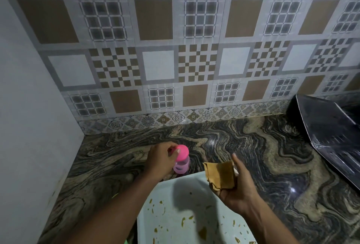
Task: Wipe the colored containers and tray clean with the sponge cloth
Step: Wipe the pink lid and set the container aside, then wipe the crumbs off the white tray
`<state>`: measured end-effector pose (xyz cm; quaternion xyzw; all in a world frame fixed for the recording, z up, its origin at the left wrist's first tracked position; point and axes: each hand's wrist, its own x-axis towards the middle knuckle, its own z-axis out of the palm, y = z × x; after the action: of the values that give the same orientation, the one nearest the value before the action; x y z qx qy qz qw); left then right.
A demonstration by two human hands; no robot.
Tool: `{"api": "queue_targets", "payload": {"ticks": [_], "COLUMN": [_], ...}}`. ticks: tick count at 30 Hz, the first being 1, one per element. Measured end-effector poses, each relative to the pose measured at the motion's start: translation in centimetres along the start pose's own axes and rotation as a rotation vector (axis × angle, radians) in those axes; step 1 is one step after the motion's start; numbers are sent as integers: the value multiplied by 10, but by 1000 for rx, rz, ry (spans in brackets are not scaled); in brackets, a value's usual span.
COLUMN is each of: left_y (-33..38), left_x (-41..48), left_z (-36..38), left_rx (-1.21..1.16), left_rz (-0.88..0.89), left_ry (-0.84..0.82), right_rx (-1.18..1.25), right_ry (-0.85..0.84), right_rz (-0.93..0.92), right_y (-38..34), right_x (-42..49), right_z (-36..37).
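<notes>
While the pale tray (pixel 216 222), spotted with yellow-brown stains, lies nearest on the counter (pixel 253 156), the right hand (pixel 237 191) above its far right corner holds a folded brown cloth (pixel 221 175) in curled fingers, thumb raised. Just past the tray's far edge, the left hand (pixel 159 160) pinches the lid (pixel 182 152) of a pink container (pixel 181 166) standing upright. Beyond the tray rises a tiled wall (pixel 155 58).

One pink lidded container (pixel 182 159). One tan sponge cloth (pixel 221 175). One pale tray (pixel 171 195), with more than a dozen yellow-brown smears, some too small to count. Two hands: one left hand (pixel 159 159), one right hand (pixel 239 191). One dark glossy object (pixel 327 132). One marbled countertop (pixel 253 146).
</notes>
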<state>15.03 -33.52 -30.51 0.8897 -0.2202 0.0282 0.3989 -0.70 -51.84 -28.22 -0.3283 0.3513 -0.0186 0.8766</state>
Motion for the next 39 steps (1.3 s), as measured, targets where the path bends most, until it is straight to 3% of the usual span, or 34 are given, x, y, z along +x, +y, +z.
{"api": "queue_targets", "payload": {"ticks": [10,23,31,39], "left_y": [-9,-12,-12,1], "left_x": [14,28,26,9], "left_z": [22,27,25,9], "left_rx": [229,247,250,241], "left_rz": [41,-31,-77,-23], "left_ry": [-167,-288,-361,-290], "right_rx": [-239,-137,-216,-408], "right_ry": [18,-14,-42,-141], "right_rz": [76,117,101,48], "right_y": [5,7,6,4], "right_x": [14,20,15,-4], "right_z": [4,-4,-10,-18]}}
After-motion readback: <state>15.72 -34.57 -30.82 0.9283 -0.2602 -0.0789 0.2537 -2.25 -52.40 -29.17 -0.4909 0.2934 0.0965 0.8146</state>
